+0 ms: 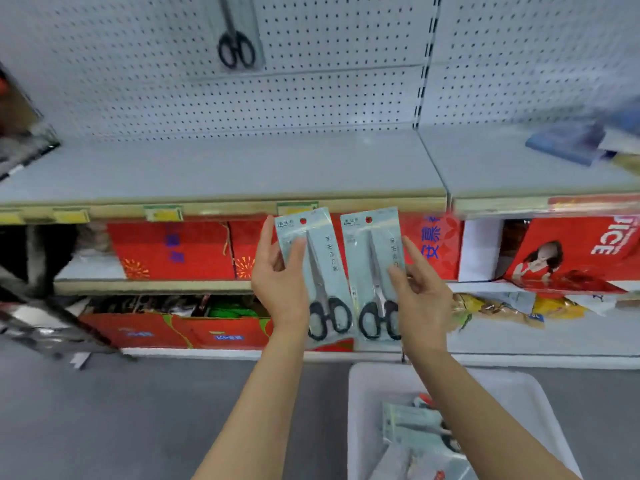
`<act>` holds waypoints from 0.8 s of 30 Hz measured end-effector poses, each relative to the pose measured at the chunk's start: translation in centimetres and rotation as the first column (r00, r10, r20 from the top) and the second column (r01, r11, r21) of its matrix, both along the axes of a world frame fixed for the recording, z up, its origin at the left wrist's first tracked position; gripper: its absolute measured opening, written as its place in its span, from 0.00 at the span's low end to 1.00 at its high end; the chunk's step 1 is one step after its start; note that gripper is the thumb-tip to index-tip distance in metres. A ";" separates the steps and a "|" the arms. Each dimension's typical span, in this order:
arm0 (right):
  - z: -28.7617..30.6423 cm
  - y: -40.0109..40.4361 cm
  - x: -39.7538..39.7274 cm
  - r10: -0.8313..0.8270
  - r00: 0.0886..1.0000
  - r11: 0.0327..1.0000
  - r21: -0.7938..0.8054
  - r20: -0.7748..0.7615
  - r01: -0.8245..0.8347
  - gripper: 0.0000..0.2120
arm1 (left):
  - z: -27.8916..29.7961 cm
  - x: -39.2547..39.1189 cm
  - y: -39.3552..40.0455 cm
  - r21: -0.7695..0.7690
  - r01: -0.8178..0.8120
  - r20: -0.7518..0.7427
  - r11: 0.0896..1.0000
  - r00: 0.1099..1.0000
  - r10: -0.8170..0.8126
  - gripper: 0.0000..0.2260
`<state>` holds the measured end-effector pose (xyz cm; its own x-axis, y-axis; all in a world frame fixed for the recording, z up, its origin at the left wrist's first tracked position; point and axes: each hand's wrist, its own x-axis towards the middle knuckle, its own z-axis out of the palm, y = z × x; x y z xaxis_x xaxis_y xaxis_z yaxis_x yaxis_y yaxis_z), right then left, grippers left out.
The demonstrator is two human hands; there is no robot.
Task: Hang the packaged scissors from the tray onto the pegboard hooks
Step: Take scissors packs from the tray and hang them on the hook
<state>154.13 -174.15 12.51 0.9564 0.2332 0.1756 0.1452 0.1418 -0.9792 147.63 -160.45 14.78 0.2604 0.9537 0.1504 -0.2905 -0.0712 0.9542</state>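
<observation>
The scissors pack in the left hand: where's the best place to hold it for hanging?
Probably pinch the pack mid-card from its left edge, as the left hand does. That leaves the hang hole at the top free, and the black handles weight the bottom.

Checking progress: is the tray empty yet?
No, packaged scissors lie in the white tray.

Both arms raised forward; left hand (280, 285) and right hand (420, 294) fingers pinched closed.
</observation>
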 end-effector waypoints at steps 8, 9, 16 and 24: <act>11.8 10.2 -0.8 -0.055 0.989 0.988 0.152 0.135 0.035 0.21 | 12.7 -1.3 9.7 0.141 -0.040 0.112 0.989 0.993 0.024 0.23; 12.7 11.5 -0.8 -0.063 0.988 0.985 0.170 0.141 0.039 0.21 | 13.9 -1.2 11.0 0.160 -0.030 0.114 0.987 0.993 0.012 0.24; 18.6 18.5 -0.1 -0.172 0.964 0.963 0.240 0.201 0.122 0.20 | 20.6 0.4 18.6 0.264 0.050 0.152 0.963 0.984 -0.093 0.23; 22.7 23.0 2.3 -0.258 0.950 0.926 0.326 0.177 0.191 0.20 | 25.2 4.1 23.4 0.295 0.112 0.155 0.949 0.974 -0.164 0.24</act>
<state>156.45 -151.13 35.24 0.9092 -0.0797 0.4087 0.4083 0.3635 -0.8374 151.70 -137.01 39.99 0.3316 0.8216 0.4637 -0.4771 -0.2780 0.8337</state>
